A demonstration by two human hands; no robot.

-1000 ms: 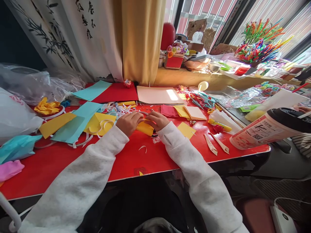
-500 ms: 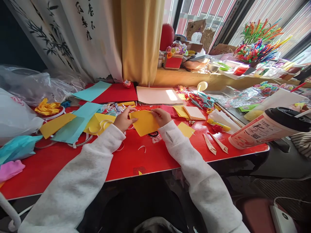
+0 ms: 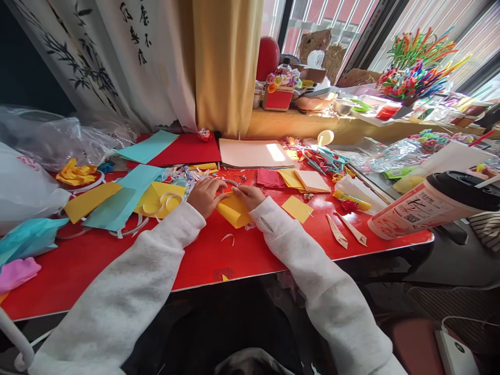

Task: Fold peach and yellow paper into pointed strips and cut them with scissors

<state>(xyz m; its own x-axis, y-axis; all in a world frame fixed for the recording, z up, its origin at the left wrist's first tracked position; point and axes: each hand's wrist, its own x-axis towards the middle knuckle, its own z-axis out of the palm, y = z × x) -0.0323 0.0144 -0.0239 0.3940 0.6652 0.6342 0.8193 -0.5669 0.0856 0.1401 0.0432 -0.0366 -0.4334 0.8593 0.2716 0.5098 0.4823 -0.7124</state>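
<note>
Between both hands is a sheet of yellow paper (image 3: pixel 235 210), curled over so that its lower part bulges toward me. My left hand (image 3: pixel 207 197) grips its left side, thumb and fingers closed near the top edge. On the other side, my right hand (image 3: pixel 250 196) pinches the top right part. A thin greyish curved edge shows between the fingertips; I cannot make out whether it belongs to the paper. Right of my right hand, a yellow paper square (image 3: pixel 297 209) lies flat on the red table (image 3: pixel 203 265). A small white paper strip (image 3: pixel 228 238) lies in front of the hands.
Blue paper (image 3: pixel 127 200) and yellow sheets lie at left, beside a plastic bag (image 3: pixel 27 187). Behind are stacked pale sheets (image 3: pixel 250 152). At right stand folded paper pieces (image 3: pixel 336 232), a glue tube (image 3: pixel 351 201) and a large drink cup (image 3: pixel 429 205) near the edge.
The yellow paper was held fairly flat and is now curled, its top edge rolled between the fingers. My hands have come closer together, the left moving right and slightly down.
</note>
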